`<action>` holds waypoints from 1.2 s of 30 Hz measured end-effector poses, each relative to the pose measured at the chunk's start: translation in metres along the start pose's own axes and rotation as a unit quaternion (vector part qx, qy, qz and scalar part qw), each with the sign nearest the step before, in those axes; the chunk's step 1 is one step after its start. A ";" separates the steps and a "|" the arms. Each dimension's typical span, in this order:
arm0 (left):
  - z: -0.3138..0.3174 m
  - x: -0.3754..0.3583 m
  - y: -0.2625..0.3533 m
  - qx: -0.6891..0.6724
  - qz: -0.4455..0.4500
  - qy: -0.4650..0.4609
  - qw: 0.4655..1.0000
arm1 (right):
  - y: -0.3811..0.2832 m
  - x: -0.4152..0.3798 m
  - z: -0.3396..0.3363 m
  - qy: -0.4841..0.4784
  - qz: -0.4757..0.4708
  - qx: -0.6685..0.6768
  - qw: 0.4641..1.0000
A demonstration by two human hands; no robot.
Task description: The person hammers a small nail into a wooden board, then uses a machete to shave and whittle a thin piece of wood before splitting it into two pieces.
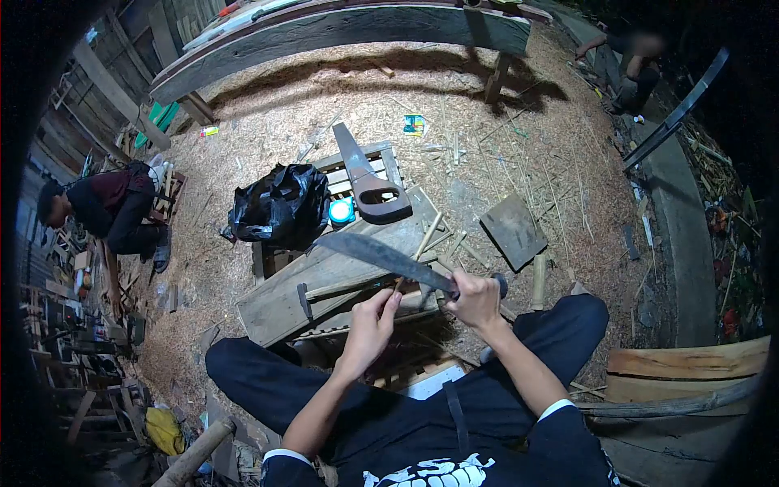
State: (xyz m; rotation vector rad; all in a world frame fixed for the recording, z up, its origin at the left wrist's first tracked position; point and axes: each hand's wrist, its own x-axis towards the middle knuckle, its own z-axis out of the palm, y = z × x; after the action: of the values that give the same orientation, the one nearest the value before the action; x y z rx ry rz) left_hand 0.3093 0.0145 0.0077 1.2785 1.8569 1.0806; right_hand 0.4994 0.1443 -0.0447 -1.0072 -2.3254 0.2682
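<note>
Far left: another person [105,209] crouches on the sawdust, well apart from the work. Black plastic bag [280,207] sits on the left end of a low wooden pallet [324,284]. Right of it, a small blue round tin [342,212], then a hand saw [367,178] lying flat, handle toward the wearer.

Centre: left hand [371,325] is closed around a thin bamboo strip [418,247], pinched between thumb and fingers. The strip is pale, narrow, straight, angled up and away over the pallet planks.

Above it, a machete [381,256]: long dark blade, broad, slightly curved, dull grey, tip pointing left. Blade lies across the strip; contact point not clear.

Right hand [475,299] is fully wrapped around the machete's handle, fist tight, just above the right knee.

Further right: a flat dark board [513,230] on the ground, loose bamboo slivers around it.
</note>
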 end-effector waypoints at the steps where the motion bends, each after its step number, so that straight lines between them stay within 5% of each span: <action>1: 0.007 0.000 -0.009 0.010 0.008 0.014 1.000 | -0.004 -0.006 0.005 -0.026 -0.012 0.006 1.000; 4: 0.013 -0.002 -0.009 0.049 -0.005 0.017 0.999 | 0.001 -0.002 0.003 -0.048 -0.048 0.007 0.998; 6: 0.015 -0.003 -0.005 -0.024 0.035 0.067 0.997 | 0.016 0.007 -0.002 -0.065 0.028 -0.039 0.997; 12: 0.023 -0.009 -0.032 0.027 0.042 0.055 0.997 | -0.002 -0.006 -0.001 -0.043 -0.009 0.000 0.999; 18: 0.018 -0.004 -0.006 -0.022 -0.003 0.068 0.997 | 0.006 -0.001 0.006 -0.030 0.054 -0.036 0.997; 22: 0.019 -0.012 -0.027 0.002 0.041 0.058 0.997 | 0.021 -0.005 0.011 -0.029 -0.054 -0.060 0.996; 25: 0.015 -0.018 -0.004 -0.006 -0.040 0.041 0.998 | 0.032 0.013 0.001 -0.013 0.036 -0.069 0.997; 30: 0.016 -0.018 -0.021 0.007 0.020 0.076 0.997 | 0.001 -0.011 -0.004 -0.048 -0.032 -0.018 0.998; 32: 0.016 -0.023 -0.023 0.020 0.022 0.064 0.998 | 0.019 -0.003 0.002 -0.033 0.000 -0.038 0.999; 33: 0.017 -0.023 -0.018 0.023 0.016 0.076 0.997 | 0.026 0.011 -0.005 -0.046 0.091 -0.065 0.993; 36: 0.018 -0.020 -0.008 0.019 -0.002 0.094 0.995 | 0.023 0.010 -0.005 -0.002 0.063 -0.078 0.995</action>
State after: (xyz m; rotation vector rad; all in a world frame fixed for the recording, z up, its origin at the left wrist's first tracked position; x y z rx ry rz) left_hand 0.3274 -0.0014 -0.0071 1.2298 2.0260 1.2041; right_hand 0.5108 0.1674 -0.0456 -1.2338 -2.3183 0.1395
